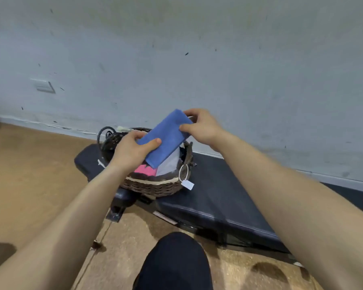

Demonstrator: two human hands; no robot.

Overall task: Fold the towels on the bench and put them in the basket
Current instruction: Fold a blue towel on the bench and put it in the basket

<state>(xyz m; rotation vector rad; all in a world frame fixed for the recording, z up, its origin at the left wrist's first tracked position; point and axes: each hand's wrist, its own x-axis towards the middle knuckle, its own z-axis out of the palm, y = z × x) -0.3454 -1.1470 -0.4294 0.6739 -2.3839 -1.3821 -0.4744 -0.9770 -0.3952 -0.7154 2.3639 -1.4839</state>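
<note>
Head, left hand [132, 150], right hand [201, 126] gripping towel [166, 139]

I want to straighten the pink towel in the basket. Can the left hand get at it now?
Probably not yet. The left hand grips the blue towel, held also by the right hand, just above the pink towel in the basket. It must let go first.

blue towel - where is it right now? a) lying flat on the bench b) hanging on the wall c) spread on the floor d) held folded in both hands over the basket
d: the folded blue towel is gripped by the left hand at its lower end and the right hand at its upper end, tilted above the wicker basket on the bench.
</note>
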